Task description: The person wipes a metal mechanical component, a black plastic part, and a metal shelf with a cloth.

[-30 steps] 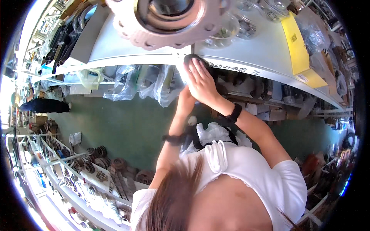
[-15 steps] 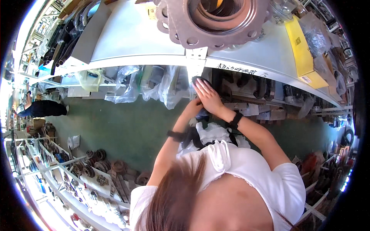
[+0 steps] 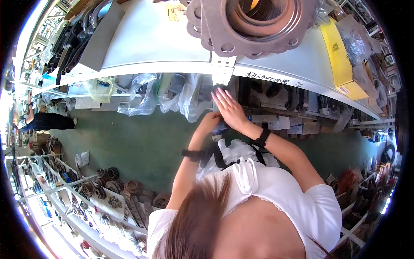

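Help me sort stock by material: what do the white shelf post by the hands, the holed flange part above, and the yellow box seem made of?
White shelf post: probably painted metal, smooth, with punched holes. Holed flange part: likely metal, dull grey-brown, with sheen on its ring; alloy unclear. Yellow box: apparently cardboard, flat panels with folded edges.
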The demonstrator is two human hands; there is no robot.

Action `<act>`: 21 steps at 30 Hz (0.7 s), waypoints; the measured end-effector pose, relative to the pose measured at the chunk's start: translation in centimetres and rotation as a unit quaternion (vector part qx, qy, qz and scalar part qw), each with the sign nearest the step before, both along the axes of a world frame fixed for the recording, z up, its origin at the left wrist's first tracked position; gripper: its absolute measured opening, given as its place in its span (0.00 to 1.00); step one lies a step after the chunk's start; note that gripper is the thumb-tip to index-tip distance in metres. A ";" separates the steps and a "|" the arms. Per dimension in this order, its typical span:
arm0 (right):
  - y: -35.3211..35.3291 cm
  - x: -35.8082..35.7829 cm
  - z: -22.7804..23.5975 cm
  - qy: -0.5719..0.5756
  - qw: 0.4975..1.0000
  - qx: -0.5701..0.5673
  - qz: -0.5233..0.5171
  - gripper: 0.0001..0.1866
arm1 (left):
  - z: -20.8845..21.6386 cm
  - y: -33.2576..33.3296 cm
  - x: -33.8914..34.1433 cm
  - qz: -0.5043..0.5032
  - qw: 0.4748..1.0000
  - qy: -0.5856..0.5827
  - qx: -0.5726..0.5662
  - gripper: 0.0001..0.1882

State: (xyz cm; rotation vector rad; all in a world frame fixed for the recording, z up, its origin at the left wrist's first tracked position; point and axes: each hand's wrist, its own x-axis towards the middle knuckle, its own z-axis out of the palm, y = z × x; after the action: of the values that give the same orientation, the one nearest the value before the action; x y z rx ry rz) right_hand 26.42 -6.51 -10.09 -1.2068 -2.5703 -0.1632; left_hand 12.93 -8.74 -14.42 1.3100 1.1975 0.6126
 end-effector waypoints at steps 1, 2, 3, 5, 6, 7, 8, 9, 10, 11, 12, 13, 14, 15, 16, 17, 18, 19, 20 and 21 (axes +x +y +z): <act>-0.1 0.0 0.6 0.030 0.999 0.011 -0.001 0.23 | 1.2 0.0 0.1 -0.003 1.000 -0.001 -0.002 0.14; 0.3 0.1 0.4 0.000 0.997 0.077 -0.030 0.23 | 2.4 0.1 0.2 0.000 0.999 -0.032 0.003 0.14; 0.8 0.3 0.6 0.008 0.996 0.082 -0.018 0.22 | 3.1 0.2 0.1 0.008 0.998 -0.062 0.010 0.14; 0.8 0.0 -0.1 -0.057 0.991 0.118 -0.029 0.21 | 0.6 0.5 0.4 0.003 0.998 -0.051 0.021 0.14; 0.8 -0.1 -0.6 -0.057 0.991 0.119 -0.029 0.21 | 0.3 0.8 0.6 -0.003 0.999 -0.040 0.033 0.14; 0.7 -0.2 -1.0 -0.050 0.992 0.109 -0.039 0.21 | 0.1 1.1 0.6 -0.004 0.999 -0.040 0.034 0.14; 0.5 -0.2 -1.3 -0.042 0.993 0.100 -0.049 0.21 | -0.2 1.4 0.5 -0.025 0.998 -0.014 0.050 0.14; 0.3 -0.1 -1.6 -0.043 0.993 0.100 -0.051 0.21 | -0.2 1.6 0.4 -0.047 0.997 0.012 0.064 0.14; 0.0 0.1 -1.8 -0.019 0.998 0.055 -0.038 0.21 | -0.3 1.5 0.1 -0.049 0.997 0.012 0.064 0.14; -0.3 0.2 -2.0 0.006 1.000 0.011 -0.026 0.22 | -0.3 1.3 -0.2 -0.073 0.995 0.002 0.064 0.14; -0.9 0.2 -1.6 0.041 0.998 -0.020 -0.035 0.23 | -0.2 1.2 -0.3 -0.096 0.993 -0.008 0.066 0.14; -1.2 0.2 -1.3 0.040 0.998 -0.018 -0.036 0.23 | 0.0 1.0 -0.1 -0.097 0.993 -0.009 0.067 0.14; -1.4 0.3 -0.8 0.053 0.998 -0.016 -0.025 0.23 | 0.1 0.7 0.1 -0.078 0.995 -0.003 0.067 0.14; -1.6 0.1 0.1 0.066 0.998 -0.015 -0.014 0.24 | 0.3 0.5 0.2 -0.059 0.996 0.004 0.065 0.14; -1.4 -0.5 0.9 0.061 0.998 -0.004 -0.020 0.23 | -0.1 0.6 0.2 -0.061 0.993 0.057 0.089 0.14; -0.9 -0.9 0.8 0.061 0.998 -0.004 -0.020 0.23 | -0.3 0.7 0.1 -0.062 0.993 0.057 0.088 0.14; -0.2 -1.0 0.6 0.063 0.997 0.008 -0.035 0.23 | 0.5 0.8 0.2 -0.035 0.998 -0.001 0.060 0.14; 0.3 -1.0 0.3 0.064 0.996 0.020 -0.050 0.22 | 1.1 0.9 0.3 -0.007 0.998 -0.058 0.030 0.14; 0.5 -0.5 -0.4 0.048 0.997 0.054 -0.041 0.22 | 1.3 1.0 0.6 0.003 0.997 -0.053 0.060 0.14; 0.4 -0.7 -1.1 0.050 0.997 0.053 -0.040 0.22 | 0.8 1.2 0.5 0.004 0.997 -0.050 0.059 0.14</act>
State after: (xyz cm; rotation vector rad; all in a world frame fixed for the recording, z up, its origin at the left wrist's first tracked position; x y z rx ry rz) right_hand 25.75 -6.11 -11.23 -1.2460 -2.3970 -0.2476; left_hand 13.43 -7.54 -13.59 1.3578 1.0989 0.7567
